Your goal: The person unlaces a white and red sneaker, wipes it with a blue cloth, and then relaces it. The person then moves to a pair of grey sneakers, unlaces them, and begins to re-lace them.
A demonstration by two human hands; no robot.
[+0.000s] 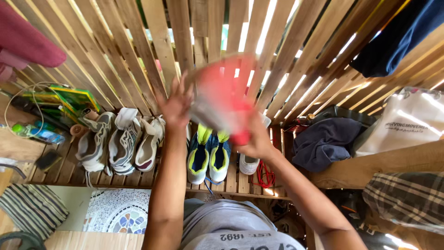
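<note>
Both hands, left hand (175,104) and right hand (256,141), grip closed on a blurred red-white shoe (219,99) (above the blue-yellow sneakers (208,155)); a loose grip could drop it.

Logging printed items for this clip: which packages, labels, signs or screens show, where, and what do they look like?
White bag: far right on the wooden ledge, soft, pale, one dark line of print.
Green flat package: left, against the slat wall, green with yellow edges.
Small bottle: left on the floor, lying down, green cap, bluish label.
No signs or screens.
</note>
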